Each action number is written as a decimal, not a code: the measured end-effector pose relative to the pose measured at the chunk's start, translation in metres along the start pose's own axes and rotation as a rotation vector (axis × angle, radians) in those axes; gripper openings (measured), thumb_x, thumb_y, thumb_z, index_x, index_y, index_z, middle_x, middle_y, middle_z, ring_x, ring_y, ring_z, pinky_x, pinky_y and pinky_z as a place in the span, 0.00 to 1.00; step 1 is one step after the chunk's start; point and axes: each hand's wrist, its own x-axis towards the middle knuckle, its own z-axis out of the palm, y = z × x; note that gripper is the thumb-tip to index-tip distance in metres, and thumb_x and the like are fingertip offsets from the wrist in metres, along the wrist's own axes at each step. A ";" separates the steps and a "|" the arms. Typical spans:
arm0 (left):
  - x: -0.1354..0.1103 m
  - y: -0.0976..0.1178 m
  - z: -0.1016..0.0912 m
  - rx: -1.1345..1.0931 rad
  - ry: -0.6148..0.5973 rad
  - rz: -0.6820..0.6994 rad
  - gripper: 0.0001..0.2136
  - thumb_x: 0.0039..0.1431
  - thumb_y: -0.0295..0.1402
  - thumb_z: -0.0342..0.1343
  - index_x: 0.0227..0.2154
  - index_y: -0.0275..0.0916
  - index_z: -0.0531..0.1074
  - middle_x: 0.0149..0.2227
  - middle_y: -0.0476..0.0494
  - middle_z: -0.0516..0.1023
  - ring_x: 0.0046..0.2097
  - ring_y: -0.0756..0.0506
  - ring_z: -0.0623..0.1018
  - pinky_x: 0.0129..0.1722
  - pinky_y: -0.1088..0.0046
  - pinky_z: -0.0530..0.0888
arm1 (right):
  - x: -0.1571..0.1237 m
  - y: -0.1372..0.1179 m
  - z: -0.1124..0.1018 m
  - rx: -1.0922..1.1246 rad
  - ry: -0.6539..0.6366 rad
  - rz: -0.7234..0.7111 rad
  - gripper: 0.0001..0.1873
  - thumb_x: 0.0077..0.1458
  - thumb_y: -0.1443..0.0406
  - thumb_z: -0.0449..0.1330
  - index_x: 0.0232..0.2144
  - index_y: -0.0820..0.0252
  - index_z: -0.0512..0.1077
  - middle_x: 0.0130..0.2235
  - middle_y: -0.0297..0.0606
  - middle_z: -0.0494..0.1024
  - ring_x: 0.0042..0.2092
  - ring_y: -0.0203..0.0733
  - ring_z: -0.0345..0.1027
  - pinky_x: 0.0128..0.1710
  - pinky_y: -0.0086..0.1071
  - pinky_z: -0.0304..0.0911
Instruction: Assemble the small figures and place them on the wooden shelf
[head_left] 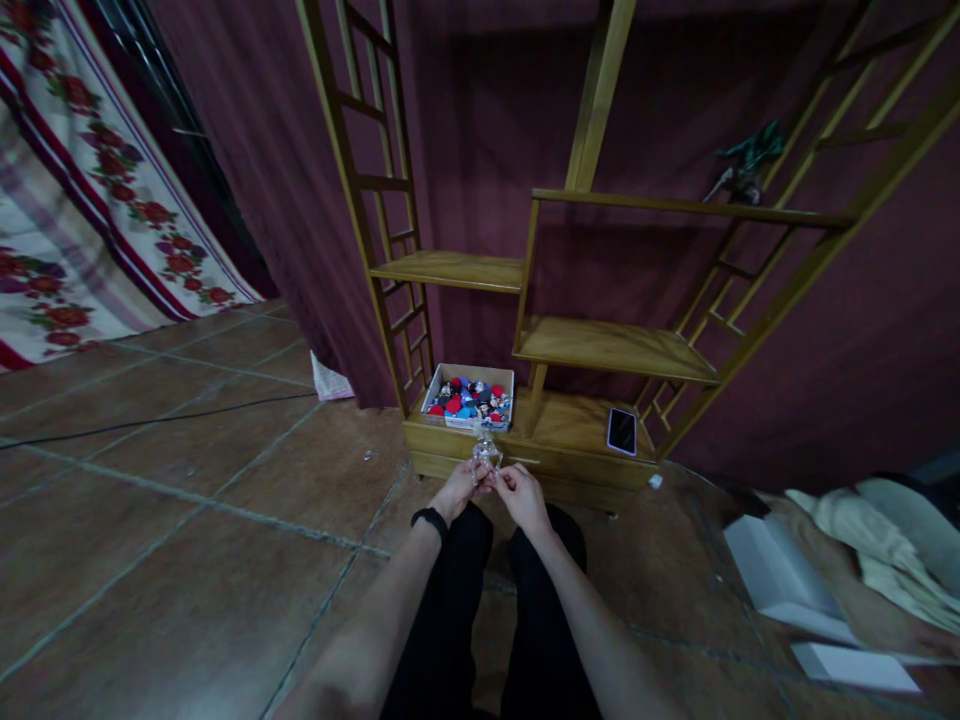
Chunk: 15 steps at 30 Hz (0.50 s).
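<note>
My left hand (463, 488) and my right hand (521, 495) meet just above my knees, fingers pinched together on a small clear plastic wrapper (486, 452) that sticks up between them. What the wrapper contains is too small to make out. A black band sits on my left wrist. Right behind the hands, a white box (435, 389) full of small red, blue and dark items stands on the bottom board of a wooden shelf unit (611, 347).
A phone (622, 431) lies on the shelf's bottom board at the right. White boxes (780, 575) and pale cloth (877, 545) lie on the tiled floor at right. A black cable (150, 418) crosses the floor at left. A dark red curtain hangs behind the shelf.
</note>
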 end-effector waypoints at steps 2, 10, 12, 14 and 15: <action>-0.001 0.001 0.001 0.002 -0.003 0.000 0.15 0.38 0.39 0.63 0.25 0.33 0.69 0.22 0.47 0.73 0.23 0.53 0.72 0.26 0.78 0.67 | 0.000 0.001 0.000 -0.009 0.001 0.003 0.09 0.51 0.62 0.51 0.27 0.56 0.71 0.28 0.33 0.70 0.28 0.34 0.64 0.29 0.25 0.58; -0.008 0.007 0.006 -0.010 0.031 0.015 0.16 0.37 0.40 0.63 0.25 0.34 0.68 0.22 0.48 0.73 0.24 0.54 0.71 0.27 0.79 0.67 | -0.001 -0.005 -0.005 -0.009 -0.027 0.003 0.11 0.53 0.60 0.50 0.29 0.54 0.72 0.30 0.33 0.70 0.29 0.34 0.65 0.30 0.25 0.57; -0.009 0.008 0.008 -0.002 0.051 0.028 0.15 0.38 0.40 0.63 0.25 0.34 0.68 0.22 0.48 0.72 0.23 0.54 0.71 0.26 0.79 0.67 | -0.002 -0.008 -0.007 0.003 -0.034 0.001 0.13 0.53 0.58 0.49 0.30 0.53 0.72 0.31 0.33 0.70 0.30 0.34 0.65 0.30 0.26 0.57; -0.009 0.007 0.009 0.022 0.068 0.042 0.14 0.39 0.39 0.62 0.24 0.34 0.68 0.21 0.49 0.72 0.22 0.55 0.70 0.24 0.80 0.66 | -0.002 -0.010 -0.009 0.013 -0.041 0.002 0.14 0.54 0.56 0.49 0.32 0.53 0.72 0.31 0.33 0.71 0.32 0.35 0.66 0.31 0.26 0.57; -0.009 0.007 0.010 0.038 0.066 0.049 0.13 0.40 0.39 0.61 0.24 0.34 0.68 0.20 0.50 0.71 0.21 0.55 0.70 0.24 0.80 0.66 | -0.002 -0.011 -0.009 0.013 -0.042 0.003 0.14 0.53 0.56 0.49 0.32 0.53 0.72 0.31 0.33 0.71 0.32 0.36 0.66 0.30 0.26 0.57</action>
